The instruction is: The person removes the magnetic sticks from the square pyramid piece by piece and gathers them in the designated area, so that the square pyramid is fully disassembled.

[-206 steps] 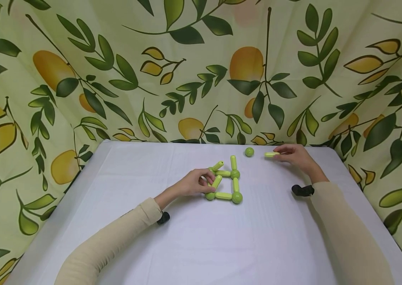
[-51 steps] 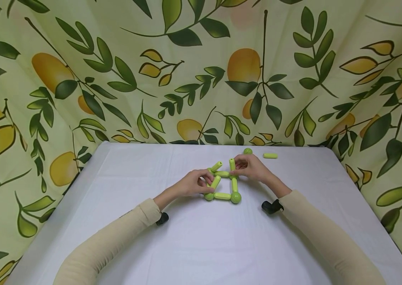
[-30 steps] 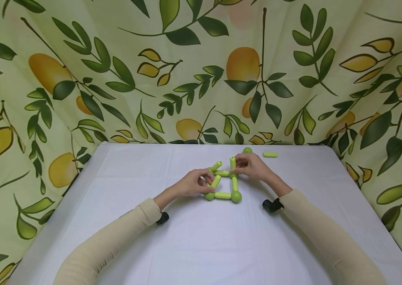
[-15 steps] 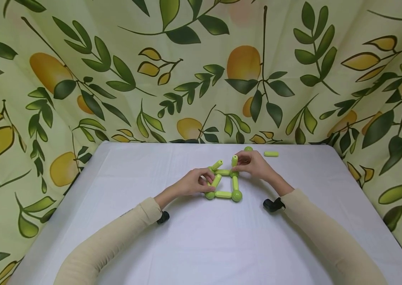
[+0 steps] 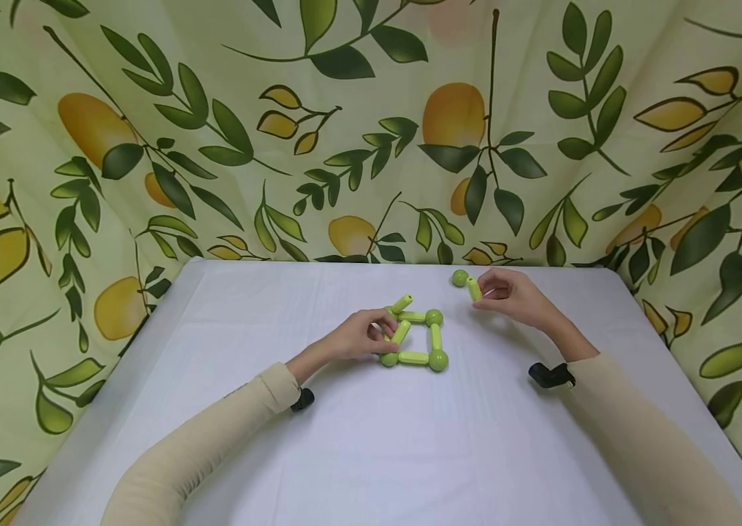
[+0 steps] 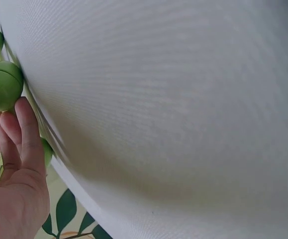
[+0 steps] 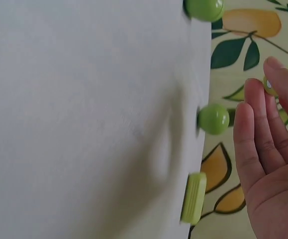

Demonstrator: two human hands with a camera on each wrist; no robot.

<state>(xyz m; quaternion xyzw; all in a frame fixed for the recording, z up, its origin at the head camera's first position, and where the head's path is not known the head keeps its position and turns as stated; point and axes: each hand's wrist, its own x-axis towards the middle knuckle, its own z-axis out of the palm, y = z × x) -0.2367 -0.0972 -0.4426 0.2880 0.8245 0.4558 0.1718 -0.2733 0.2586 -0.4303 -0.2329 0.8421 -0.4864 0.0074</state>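
The right hand [image 5: 509, 296] pinches one green rod [image 5: 474, 288] between thumb and fingertips, the other fingers loosely curled. The rod's long axis runs from about five o'clock up to eleven o'clock in the head view, and its far end points at, and looks to touch, a single loose green ball [image 5: 459, 277] lying near the far edge of the white table [image 5: 371, 453]. In the right wrist view a second loose rod [image 7: 193, 198] lies at the table's edge beyond the hand.

The left hand [image 5: 358, 340] has its fingers curled on the left side of the square frame [image 5: 413, 340], gripping its left rod [image 5: 400, 333]. The frame sits at the table's middle, at about eight o'clock from the held rod. Four rods form its sides; three corner balls show plainly, the one under the fingers being mostly hidden. A fifth rod [image 5: 402, 303] sticks up from the far left corner, tilted toward one o'clock.

That makes seven rods counted and four balls clearly seen.
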